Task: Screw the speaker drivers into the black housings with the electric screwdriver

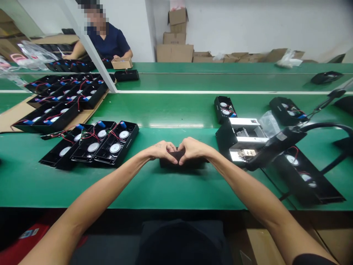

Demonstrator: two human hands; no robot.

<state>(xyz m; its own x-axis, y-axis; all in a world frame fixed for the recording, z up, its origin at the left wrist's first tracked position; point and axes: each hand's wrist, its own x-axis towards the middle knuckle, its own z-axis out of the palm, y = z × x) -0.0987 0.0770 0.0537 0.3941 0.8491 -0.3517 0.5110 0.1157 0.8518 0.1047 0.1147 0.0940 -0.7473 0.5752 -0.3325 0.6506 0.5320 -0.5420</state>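
A black speaker box (190,164) lies on the green table straight in front of me, closed side toward me. My left hand (164,151) is closed on its left part, thumb on the near face and fingers curled over the top. From the other side my right hand (193,150) grips the same box, and the two thumb tips almost meet at its middle. What the fingers touch behind the top edge is hidden.
Open speaker boxes (117,145) with wires stand at left, beside rows of more boxes (66,92) on cardboard. At right are a white-and-black fixture (245,138), a black arm-like device (275,147) and another open box (311,180). A co-worker (113,42) sits across the table.
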